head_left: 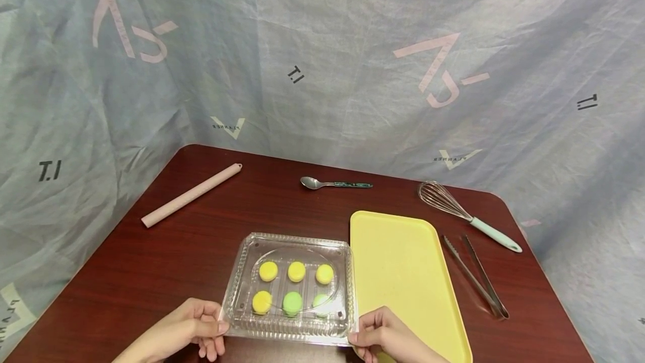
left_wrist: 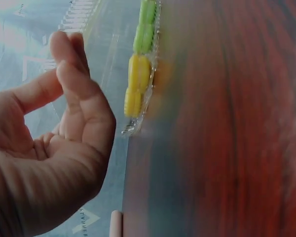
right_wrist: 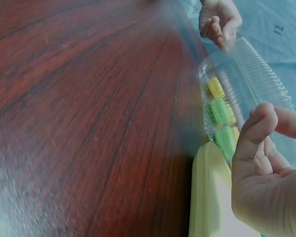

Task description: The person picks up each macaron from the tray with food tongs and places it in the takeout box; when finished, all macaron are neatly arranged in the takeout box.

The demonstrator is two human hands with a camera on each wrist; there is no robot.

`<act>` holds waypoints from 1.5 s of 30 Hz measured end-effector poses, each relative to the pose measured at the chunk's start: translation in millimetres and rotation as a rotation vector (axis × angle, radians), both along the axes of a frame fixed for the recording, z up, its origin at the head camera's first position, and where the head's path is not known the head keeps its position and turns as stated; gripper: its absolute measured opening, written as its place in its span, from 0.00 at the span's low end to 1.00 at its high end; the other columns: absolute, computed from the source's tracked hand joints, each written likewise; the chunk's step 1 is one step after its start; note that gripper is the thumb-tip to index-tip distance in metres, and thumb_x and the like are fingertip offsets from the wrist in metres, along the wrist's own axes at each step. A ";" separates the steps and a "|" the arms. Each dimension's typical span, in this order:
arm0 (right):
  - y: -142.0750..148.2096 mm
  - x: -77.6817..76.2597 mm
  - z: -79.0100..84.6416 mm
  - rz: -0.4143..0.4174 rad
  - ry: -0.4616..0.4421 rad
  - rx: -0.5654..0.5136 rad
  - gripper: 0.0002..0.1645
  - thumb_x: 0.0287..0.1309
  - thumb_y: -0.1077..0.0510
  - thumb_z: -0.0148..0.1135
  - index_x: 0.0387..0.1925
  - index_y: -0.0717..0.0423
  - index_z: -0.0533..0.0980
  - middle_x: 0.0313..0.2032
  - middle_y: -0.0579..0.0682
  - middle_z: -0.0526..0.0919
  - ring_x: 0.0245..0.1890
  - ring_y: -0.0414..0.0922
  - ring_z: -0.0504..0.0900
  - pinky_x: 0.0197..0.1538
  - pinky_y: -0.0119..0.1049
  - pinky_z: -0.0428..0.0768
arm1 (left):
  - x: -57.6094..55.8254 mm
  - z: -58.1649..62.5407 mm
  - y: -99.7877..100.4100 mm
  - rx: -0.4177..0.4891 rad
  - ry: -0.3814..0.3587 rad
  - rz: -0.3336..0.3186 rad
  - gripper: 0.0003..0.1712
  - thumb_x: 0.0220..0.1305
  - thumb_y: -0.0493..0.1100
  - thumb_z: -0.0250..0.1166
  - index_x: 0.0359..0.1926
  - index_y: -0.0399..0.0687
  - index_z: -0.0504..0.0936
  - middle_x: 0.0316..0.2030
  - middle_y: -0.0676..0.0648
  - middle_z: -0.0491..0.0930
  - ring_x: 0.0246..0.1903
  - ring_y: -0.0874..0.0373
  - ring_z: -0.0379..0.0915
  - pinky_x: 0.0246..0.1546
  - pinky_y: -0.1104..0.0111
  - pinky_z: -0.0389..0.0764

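A clear plastic clamshell box (head_left: 289,251) with a ridged lid shows near the front of the table in the head view. Inside sit several yellow macarons (head_left: 296,271) and two green macarons (head_left: 292,303), in two rows. My left hand (head_left: 194,326) pinches the box's near left corner between thumb and fingers. At the near right corner, my right hand (head_left: 383,332) pinches the edge the same way. Both wrist views show the macarons from the side through the box wall. The box's right side overlaps a yellow tray (head_left: 403,256) in the head view.
Metal tongs (head_left: 476,276) lie right of the tray, with a whisk (head_left: 468,217) beyond them. A spoon (head_left: 335,184) is near the back edge, and a pink rolling pin (head_left: 191,195) lies at the back left. Grey printed cloth (head_left: 322,60) hangs behind the table.
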State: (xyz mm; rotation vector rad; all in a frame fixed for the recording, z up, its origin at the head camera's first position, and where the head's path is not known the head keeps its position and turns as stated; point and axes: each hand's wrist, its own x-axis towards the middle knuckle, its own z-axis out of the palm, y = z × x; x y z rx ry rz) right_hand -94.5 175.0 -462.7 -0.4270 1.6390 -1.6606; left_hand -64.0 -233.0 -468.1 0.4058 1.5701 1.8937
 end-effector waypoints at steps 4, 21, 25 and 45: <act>-2.1 1.1 0.0 -0.031 -0.043 0.019 0.27 0.62 0.62 0.62 0.28 0.89 0.65 0.18 0.43 0.79 0.17 0.34 0.72 0.25 0.25 0.71 | 0.3 0.9 1.4 -0.028 -0.013 0.040 0.19 0.69 0.32 0.55 0.38 0.10 0.64 0.25 0.49 0.84 0.23 0.66 0.78 0.25 0.77 0.73; -4.8 4.7 0.7 -0.089 -0.077 0.042 0.27 0.61 0.63 0.63 0.25 0.88 0.65 0.17 0.41 0.79 0.17 0.32 0.73 0.23 0.24 0.71 | -0.3 0.2 1.9 -0.080 -0.056 0.085 0.18 0.67 0.32 0.56 0.38 0.11 0.66 0.23 0.47 0.83 0.20 0.65 0.77 0.22 0.76 0.73; -4.8 5.2 -0.5 -0.100 -0.112 0.028 0.23 0.62 0.64 0.63 0.23 0.83 0.68 0.18 0.43 0.80 0.17 0.32 0.74 0.23 0.24 0.72 | -1.6 1.3 1.1 -0.108 -0.061 0.081 0.19 0.67 0.33 0.56 0.37 0.11 0.66 0.23 0.46 0.83 0.20 0.64 0.77 0.22 0.76 0.73; 11.7 -4.6 5.3 0.027 -0.060 0.021 0.24 0.70 0.59 0.57 0.41 0.84 0.70 0.23 0.45 0.80 0.18 0.33 0.72 0.25 0.25 0.72 | -10.4 10.7 -22.5 -0.152 -0.020 -0.085 0.18 0.78 0.40 0.49 0.45 0.24 0.74 0.30 0.43 0.84 0.27 0.61 0.81 0.27 0.74 0.76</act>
